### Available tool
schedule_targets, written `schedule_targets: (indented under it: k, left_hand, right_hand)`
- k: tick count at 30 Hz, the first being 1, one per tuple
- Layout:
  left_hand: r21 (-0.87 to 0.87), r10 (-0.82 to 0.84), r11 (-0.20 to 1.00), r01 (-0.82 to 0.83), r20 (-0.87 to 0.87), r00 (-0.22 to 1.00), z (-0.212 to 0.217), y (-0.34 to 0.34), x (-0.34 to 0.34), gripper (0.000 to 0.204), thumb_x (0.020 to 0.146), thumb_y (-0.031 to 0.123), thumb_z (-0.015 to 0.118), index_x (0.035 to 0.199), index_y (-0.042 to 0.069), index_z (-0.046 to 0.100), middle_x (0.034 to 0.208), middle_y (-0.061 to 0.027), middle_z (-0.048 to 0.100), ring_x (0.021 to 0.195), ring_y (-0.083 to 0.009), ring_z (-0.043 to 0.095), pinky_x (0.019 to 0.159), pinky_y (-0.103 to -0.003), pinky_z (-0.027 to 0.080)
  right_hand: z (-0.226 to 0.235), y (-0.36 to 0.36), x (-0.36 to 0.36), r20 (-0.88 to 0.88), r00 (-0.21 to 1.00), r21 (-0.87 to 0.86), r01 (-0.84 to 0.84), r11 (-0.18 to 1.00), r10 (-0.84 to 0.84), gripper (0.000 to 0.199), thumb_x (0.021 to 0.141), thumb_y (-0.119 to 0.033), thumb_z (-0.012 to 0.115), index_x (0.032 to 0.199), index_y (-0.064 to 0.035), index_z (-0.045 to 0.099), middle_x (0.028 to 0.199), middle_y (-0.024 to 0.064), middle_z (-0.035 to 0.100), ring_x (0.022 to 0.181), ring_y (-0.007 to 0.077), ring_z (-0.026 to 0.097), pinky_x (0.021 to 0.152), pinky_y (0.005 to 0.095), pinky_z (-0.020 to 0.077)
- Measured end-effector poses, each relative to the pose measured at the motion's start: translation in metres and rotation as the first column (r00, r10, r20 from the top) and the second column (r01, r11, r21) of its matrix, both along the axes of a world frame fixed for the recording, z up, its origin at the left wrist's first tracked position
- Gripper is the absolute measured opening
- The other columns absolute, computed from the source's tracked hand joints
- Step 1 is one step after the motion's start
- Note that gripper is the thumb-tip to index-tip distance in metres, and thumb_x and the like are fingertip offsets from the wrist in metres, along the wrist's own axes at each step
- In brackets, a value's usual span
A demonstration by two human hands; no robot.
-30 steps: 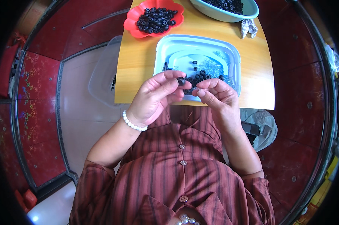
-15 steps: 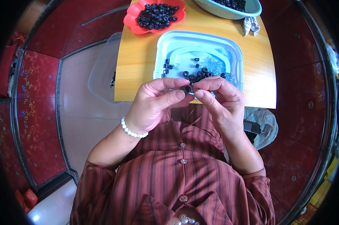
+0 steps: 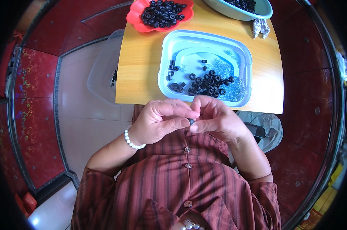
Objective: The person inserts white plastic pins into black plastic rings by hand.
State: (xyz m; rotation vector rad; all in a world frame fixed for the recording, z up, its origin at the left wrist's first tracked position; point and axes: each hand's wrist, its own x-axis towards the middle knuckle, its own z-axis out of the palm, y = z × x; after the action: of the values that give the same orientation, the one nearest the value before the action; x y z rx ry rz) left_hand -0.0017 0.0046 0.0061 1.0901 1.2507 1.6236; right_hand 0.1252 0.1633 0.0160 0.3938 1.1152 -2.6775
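Observation:
Both hands meet in front of my body, just below the table's near edge. Between the thumb and fingers of my left hand is a small black round part, mostly covered by fingertips. My right hand pinches at the same part from the other side, its thumb against it. Beyond the hands stands a light blue tray. It holds a heap of black ring-like parts, a few small black blocks at its left side, and many tiny clear rings.
A red scalloped bowl of black parts stands at the far left of the wooden table. A pale green basin with more parts is at the far right, beside crumpled grey-white pieces. A clear plastic bin lies left of the table.
Both hands have drawn back from over the tray toward my body, still holding the small black part. The heap in the tray's near part is now uncovered.

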Motion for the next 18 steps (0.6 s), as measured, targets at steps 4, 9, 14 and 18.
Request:
schedule_targets:
  k: [4,9,14,18]
  left_hand:
    - [-0.076,0.02,0.996,0.04,0.661,0.75,-0.009,-0.009,-0.002,0.018,0.089,0.008,0.059,0.104,0.001,0.065,0.099,-0.0119,0.065,0.087,-0.0151,0.064,0.079,-0.026,0.055]
    - [0.018,0.007,0.999,-0.052,0.889,0.457,-0.032,-0.019,-0.019,0.026,0.094,0.013,0.05,0.117,0.0,0.056,0.104,-0.0126,0.062,0.089,-0.0154,0.066,0.08,-0.028,0.057]
    - [-0.032,0.048,0.998,-0.05,0.923,0.383,-0.022,-0.015,-0.021,0.028,0.094,0.009,0.049,0.12,0.0,0.053,0.106,-0.0124,0.062,0.092,-0.0165,0.065,0.082,-0.028,0.056]
    - [-0.011,0.03,0.998,-0.054,0.931,0.365,-0.023,-0.021,-0.025,0.028,0.095,0.007,0.047,0.122,-0.001,0.052,0.106,-0.013,0.062,0.094,-0.0178,0.065,0.084,-0.03,0.055]
  right_hand:
    - [0.005,-0.005,-0.011,-0.084,0.996,0.133,0.05,0.99,-0.039,0.019,0.079,0.009,0.065,0.088,-0.002,0.052,0.085,0.0021,0.059,0.082,0.0108,0.059,0.073,0.0236,0.0485]
    - [-0.002,0.018,-0.054,-0.155,0.981,0.934,0.184,0.307,-0.118,0.013,0.079,-0.01,0.068,0.087,-0.002,0.063,0.082,0.0102,0.064,0.079,0.0223,0.065,0.07,0.034,0.0507]
    - [-0.026,0.024,-0.088,-0.115,0.991,0.93,0.132,-0.342,0.07,0.011,0.076,-0.014,0.063,0.08,-0.0038,0.065,0.08,0.0118,0.062,0.077,0.0325,0.062,0.071,0.0421,0.0491]
    - [-0.022,0.036,-0.088,-0.235,0.971,0.932,0.235,-0.277,0.035,0.01,0.077,-0.013,0.061,0.081,-0.0054,0.066,0.081,0.015,0.063,0.079,0.0336,0.062,0.074,0.0417,0.0494]
